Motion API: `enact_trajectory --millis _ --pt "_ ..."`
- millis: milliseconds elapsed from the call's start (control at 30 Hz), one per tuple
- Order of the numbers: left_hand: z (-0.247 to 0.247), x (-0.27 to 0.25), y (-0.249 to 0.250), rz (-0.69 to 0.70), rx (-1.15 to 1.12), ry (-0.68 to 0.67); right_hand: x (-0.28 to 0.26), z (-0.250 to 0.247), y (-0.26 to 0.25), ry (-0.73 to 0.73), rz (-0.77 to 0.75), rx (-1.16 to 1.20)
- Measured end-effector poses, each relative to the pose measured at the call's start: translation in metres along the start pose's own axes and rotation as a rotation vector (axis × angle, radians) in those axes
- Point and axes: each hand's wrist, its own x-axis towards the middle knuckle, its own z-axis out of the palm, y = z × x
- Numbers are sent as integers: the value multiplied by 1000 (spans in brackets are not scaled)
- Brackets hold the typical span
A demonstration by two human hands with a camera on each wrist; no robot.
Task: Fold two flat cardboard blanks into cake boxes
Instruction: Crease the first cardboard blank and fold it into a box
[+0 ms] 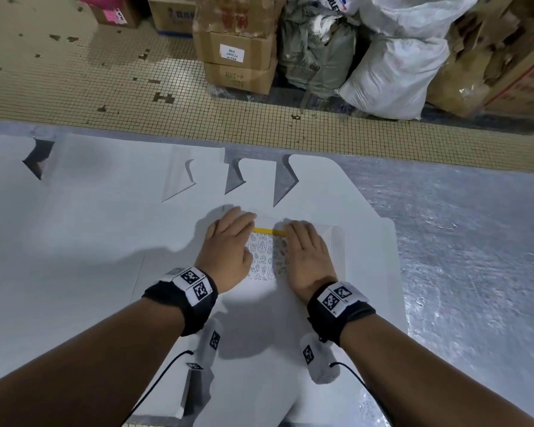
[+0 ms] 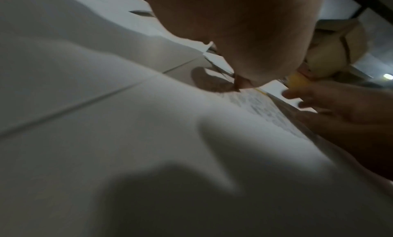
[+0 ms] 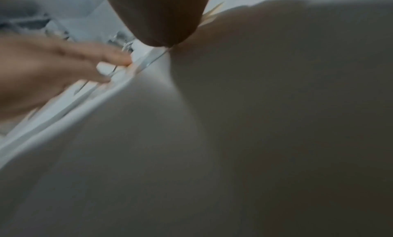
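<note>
From the head camera, two white flat cardboard blanks lie on a silver-grey worktop [image 1: 463,241]. One blank [image 1: 74,229] lies toward the left edge of the worktop, and the second blank [image 1: 315,186] lies in the middle, partly over the first. A flap of the middle blank is folded down toward the person, and its printed side [image 1: 267,257] with small drawn figures and a yellow stripe [image 1: 267,232] faces up. The left hand [image 1: 228,248] lies flat on the left part of this flap and the right hand [image 1: 309,257] lies flat on its right part; the fingers of both are straight and press the cardboard, holding nothing. Behind the far edge of the worktop is a tiled floor [image 1: 74,72] with stacked brown cartons [image 1: 238,53], all closed, and white sacks [image 1: 392,75] tied shut; their contents cannot be seen.

From the left wrist camera, the left hand [image 2: 244,30] presses down on the white cardboard [image 2: 106,123]. The printed flap [image 2: 261,109] is just beside it, and the right hand [image 2: 340,106] rests on the flap with straight fingers.

The right wrist camera is blurred. The right hand [image 3: 161,17] lies on the white cardboard [image 3: 234,139], and the left hand [image 3: 53,69] with stretched fingers is at the left.
</note>
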Motion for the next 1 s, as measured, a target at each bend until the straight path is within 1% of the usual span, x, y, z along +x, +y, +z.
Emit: enact_trajectory --millis 33,100,200,300,433,600,667,800,1000 --pt "1 1 3 4 -16 -21 1 2 -2 19 -34 1" --pt "3 1 6 -9 -62 -19 2 4 -4 36 -36 -11" --pt "9 -2 2 -7 -83 -12 0 3 2 -6 -35 -36" --pt "12 -3 -4 -1 -107 -11 -1 5 5 5 -45 -50" --pt "11 -2 -3 47 -102 20 -1 14 5 -16 -21 -83" --pt "10 2 4 -17 -24 -52 -1 12 3 -45 -14 -75" --pt "10 4 9 -40 25 -72 -1 12 -2 -34 -20 -85" --pt "7 7 16 -31 132 -72 6 4 -14 -8 -21 -120" --pt "7 11 20 -14 183 -80 6 3 -12 5 -24 -121"
